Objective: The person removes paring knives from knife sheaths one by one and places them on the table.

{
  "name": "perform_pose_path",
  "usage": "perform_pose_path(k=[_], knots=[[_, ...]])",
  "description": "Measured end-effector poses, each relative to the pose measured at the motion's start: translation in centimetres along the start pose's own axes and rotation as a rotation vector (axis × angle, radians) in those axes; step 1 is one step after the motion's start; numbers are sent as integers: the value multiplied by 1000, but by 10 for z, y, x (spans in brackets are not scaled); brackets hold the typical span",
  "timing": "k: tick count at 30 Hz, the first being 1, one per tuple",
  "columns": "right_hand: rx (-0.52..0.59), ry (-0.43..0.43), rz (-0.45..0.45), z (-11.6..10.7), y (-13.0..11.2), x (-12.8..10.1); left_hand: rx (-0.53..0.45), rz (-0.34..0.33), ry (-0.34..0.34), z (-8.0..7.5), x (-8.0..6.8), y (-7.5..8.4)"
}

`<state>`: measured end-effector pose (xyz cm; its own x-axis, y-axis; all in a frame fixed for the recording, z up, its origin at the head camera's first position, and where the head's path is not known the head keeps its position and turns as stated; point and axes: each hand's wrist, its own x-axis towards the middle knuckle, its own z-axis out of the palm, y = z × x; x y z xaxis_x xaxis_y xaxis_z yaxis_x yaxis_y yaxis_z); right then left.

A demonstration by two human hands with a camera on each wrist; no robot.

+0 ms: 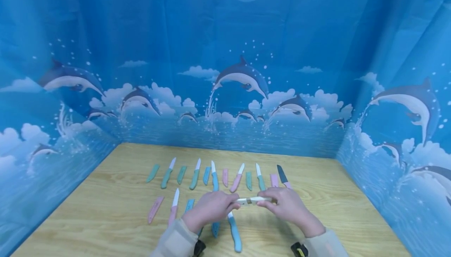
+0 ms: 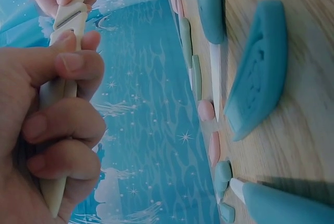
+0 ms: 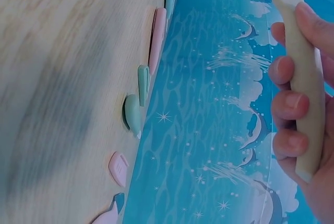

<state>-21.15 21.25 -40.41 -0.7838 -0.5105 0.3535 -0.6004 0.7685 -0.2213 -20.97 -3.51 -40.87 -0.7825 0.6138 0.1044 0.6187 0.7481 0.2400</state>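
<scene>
Dolphin-print curtains ring the wooden table (image 1: 105, 210), where both hands hold a cream knife (image 1: 254, 200) above rows of knives and sheaths. Left hand (image 2: 47, 130) wraps its sheath; right hand (image 3: 300, 125) curls round the handle: better keep both ends aligned, fingers off the seam.

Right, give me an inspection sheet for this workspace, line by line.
Surface: wooden table, flat.
Job's things: cream knife, held level between both hands above the table, part in a cream sheath.
Clutter: rows of coloured knives and loose sheaths, among them a blue knife and a pink sheath.
Grippers: left hand grips one end; right hand grips the other.
Cables: nothing seen.
Surroundings: blue dolphin-print cloth on three sides.
</scene>
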Motion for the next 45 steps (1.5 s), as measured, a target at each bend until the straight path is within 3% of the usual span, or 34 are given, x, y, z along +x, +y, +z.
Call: perform_pose_path(k=[27,45], knots=[[49,-10,2,-4,6,0,-26,5,2,-3,-4,-4],[16,-26,33,-4,11,-2,-37,-10,-22,-2,-3,-8]])
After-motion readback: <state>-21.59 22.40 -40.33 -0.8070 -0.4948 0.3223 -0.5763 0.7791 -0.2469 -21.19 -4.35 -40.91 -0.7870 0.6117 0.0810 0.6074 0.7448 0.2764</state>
